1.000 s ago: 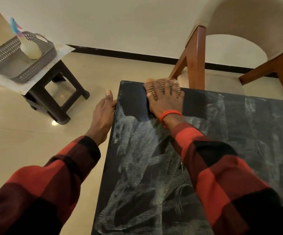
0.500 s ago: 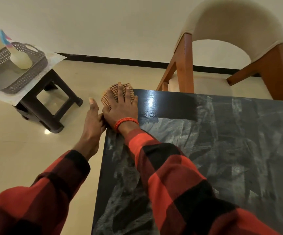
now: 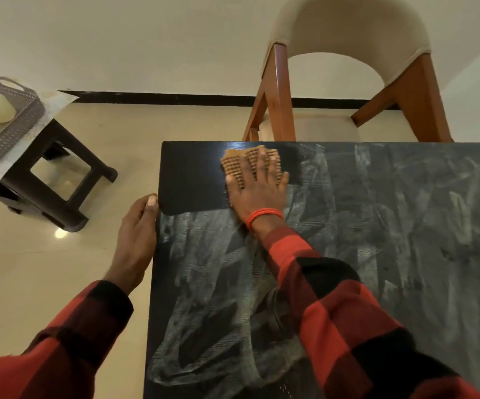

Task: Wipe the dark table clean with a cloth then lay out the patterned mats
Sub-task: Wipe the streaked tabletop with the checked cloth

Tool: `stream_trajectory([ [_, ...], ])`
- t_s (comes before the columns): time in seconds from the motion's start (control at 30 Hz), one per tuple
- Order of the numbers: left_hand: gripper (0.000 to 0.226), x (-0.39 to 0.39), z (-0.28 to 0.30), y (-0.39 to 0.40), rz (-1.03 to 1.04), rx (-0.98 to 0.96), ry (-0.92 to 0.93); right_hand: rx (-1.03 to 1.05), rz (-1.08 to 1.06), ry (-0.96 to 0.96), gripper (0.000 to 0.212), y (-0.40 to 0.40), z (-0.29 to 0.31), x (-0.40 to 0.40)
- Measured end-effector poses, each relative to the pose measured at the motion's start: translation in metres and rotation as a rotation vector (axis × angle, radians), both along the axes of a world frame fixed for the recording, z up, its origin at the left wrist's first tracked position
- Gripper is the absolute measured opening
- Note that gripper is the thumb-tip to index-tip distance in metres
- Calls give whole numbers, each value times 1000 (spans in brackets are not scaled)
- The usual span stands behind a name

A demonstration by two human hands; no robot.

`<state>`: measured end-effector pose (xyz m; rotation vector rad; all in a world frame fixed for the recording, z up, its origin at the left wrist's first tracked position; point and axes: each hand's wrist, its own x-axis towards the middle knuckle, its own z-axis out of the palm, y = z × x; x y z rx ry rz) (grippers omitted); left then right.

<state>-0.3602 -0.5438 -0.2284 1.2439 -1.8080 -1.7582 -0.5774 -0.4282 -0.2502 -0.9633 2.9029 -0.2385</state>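
With the right hand (image 3: pixel 257 194) flat on the cloth (image 3: pixel 244 162) and the left hand (image 3: pixel 136 234) gripping the tabletop (image 3: pixel 405 226) edge, overlapping strokes should clear the grey smears below.

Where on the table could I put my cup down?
Nearly all of the table is bare, from the right hand pressing the cloth across to the right edge and back toward the sleeves. It's dusty, though. Only the far left corner is busy; the left hand holds that edge.
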Motion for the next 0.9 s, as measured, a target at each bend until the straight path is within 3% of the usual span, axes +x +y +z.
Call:
stream_trajectory([
  [0.13,57,-2,3,15,5,-54,8,52,-152,15,66,55,3,-40],
  [0.27,65,0,5,7,-42,-3,31,87,-247,22,66,81,4,-52],
  [0.37,59,3,9,4,-44,59,60,75,-251,-4,64,74,6,-46],
  [0.53,46,3,11,5,24,126,88,44,-39,29,60,29,5,9],
  [0.63,82,4,14,0,79,274,186,13,99,19,60,-8,5,60],
  [0.77,91,17,18,-9,186,414,289,-24,275,8,57,-38,1,132],
  [0.9,94,35,11,-5,171,394,211,-40,360,15,58,-36,-6,166],
])
